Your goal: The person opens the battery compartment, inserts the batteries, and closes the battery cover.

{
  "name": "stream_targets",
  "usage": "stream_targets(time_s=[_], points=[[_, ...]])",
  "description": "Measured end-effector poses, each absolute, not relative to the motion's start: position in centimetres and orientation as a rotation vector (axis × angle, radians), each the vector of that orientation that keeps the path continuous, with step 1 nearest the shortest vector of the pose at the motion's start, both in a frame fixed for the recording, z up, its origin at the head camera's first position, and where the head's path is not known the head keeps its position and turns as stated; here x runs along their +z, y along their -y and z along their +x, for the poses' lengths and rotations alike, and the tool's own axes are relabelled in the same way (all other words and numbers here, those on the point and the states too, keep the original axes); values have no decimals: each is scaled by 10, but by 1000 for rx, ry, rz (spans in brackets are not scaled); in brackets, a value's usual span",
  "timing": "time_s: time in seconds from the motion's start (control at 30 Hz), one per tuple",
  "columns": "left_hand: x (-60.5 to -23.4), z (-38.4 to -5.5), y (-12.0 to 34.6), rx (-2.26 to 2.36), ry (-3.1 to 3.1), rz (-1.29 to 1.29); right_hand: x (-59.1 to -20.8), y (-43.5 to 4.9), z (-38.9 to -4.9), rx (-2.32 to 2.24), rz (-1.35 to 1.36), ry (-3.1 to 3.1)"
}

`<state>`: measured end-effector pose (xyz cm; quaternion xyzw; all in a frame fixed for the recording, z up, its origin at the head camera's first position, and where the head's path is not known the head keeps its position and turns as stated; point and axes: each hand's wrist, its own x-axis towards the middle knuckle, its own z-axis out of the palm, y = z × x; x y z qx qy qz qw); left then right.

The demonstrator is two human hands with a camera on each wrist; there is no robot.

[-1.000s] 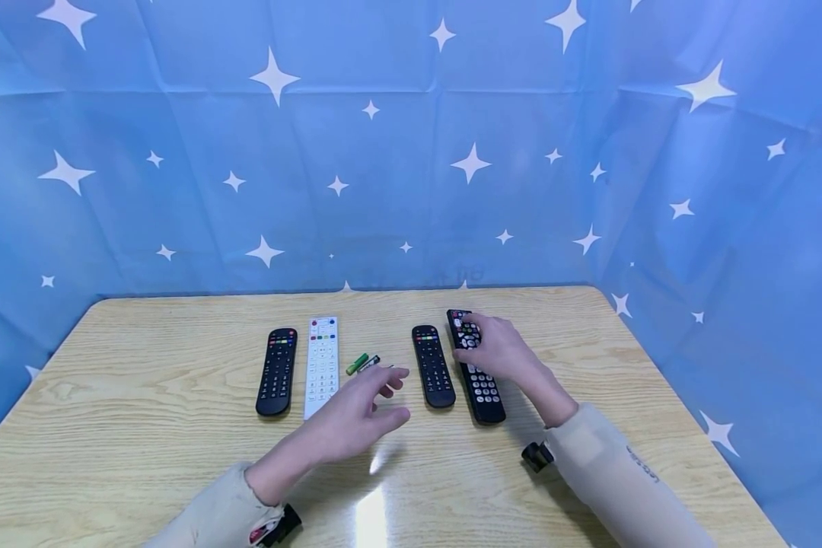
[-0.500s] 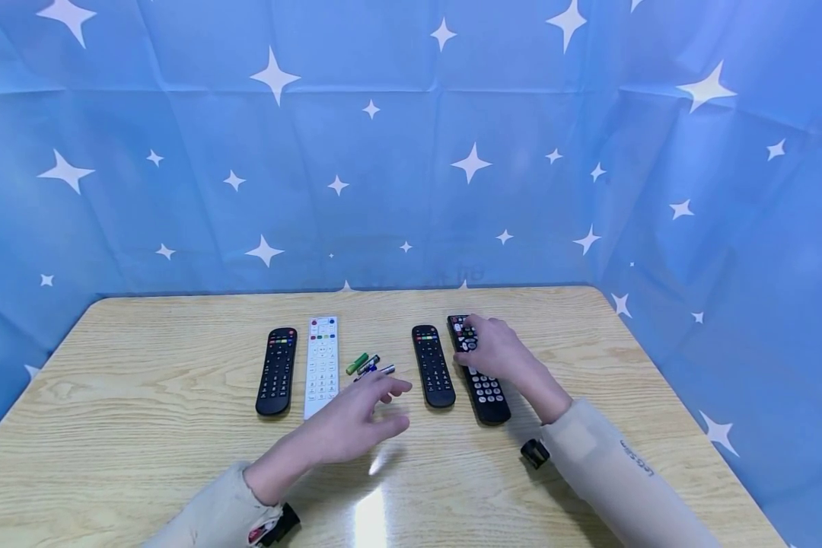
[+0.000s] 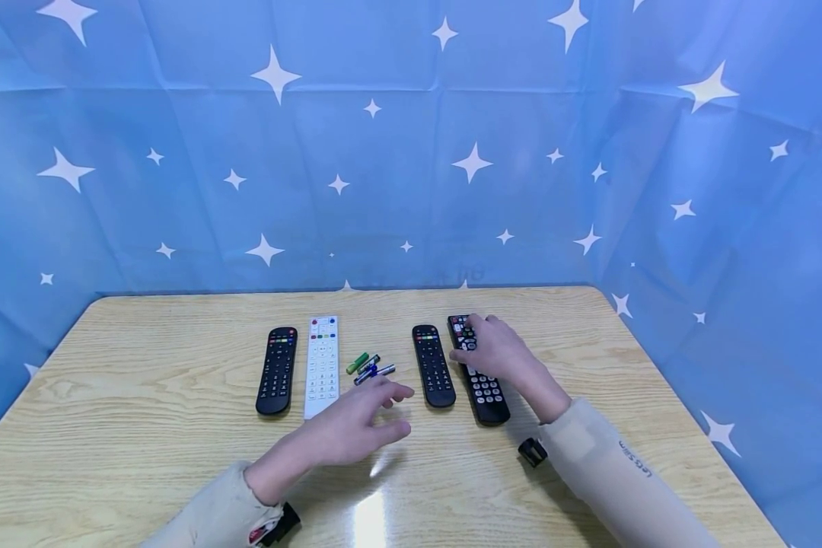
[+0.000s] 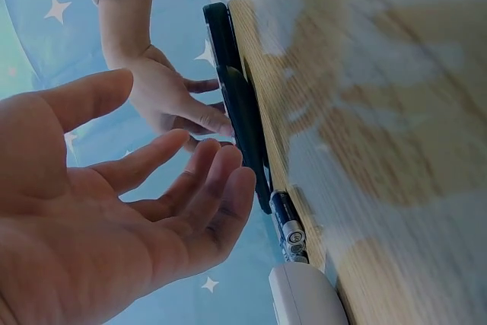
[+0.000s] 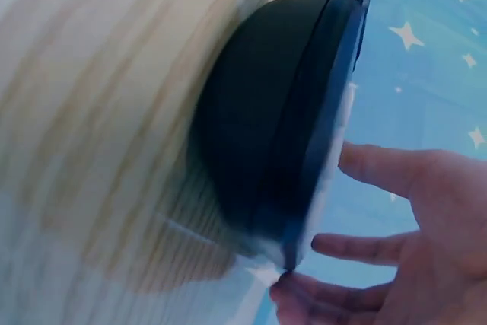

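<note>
Table point(image 3: 144, 457): wood-grain top. Ref. pt. = white remote point(image 3: 323, 365), face up, its near R corner hidden by L hand in head view.

Big remote point(image 3: 491, 403): blk, face up on table, well R of white remote; slanted, far end leaning toward it.

R hand point(image 3: 503, 354): across far half of big remote. Thumb at edge facing white remote, fingers reaching over toward far end; digits apart & fairly straight. Fingertips at or just beside casing (R-wrist view). Can't tell if remote is gripped or only touched.

L hand point(image 3: 352, 426): above table, off near R corner of white remote. Thumb well apart from fingers, fingers loosely bent, half open; nothing held (palm fully visible in L-wrist view).

Batteries point(image 3: 367, 371): small cluster just R of white remote; casings green, dark, blue & silver. Exact qty hard to read.

Mid remote point(image 3: 434, 365): blk, R of white remote, beyond batteries. Outer remote point(image 3: 277, 371): same type approx., just L of white remote.

Sleeves point(image 3: 610, 464): pale, both arms, on near side of white remote; R one w/ lettering. Curtain point(image 3: 370, 152): blue w/ white stars, beyond white remote.
</note>
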<state>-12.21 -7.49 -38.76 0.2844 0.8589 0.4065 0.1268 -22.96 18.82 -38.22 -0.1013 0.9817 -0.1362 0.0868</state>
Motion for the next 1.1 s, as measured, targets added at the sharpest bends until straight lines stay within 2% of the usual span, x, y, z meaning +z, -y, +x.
stream_targets(time_s=[0.2,0.53,1.1], points=[[-388,-122,74,1162,-2501,863,-376,-177,-224,-283,-321,-3009],[-387,-121,73,1132,-2485,878,-373,-153,-220,-344,-474,-2987],[-387,-120,71,1040,-2465,887,-385,-127,-223,-325,-447,-2853]])
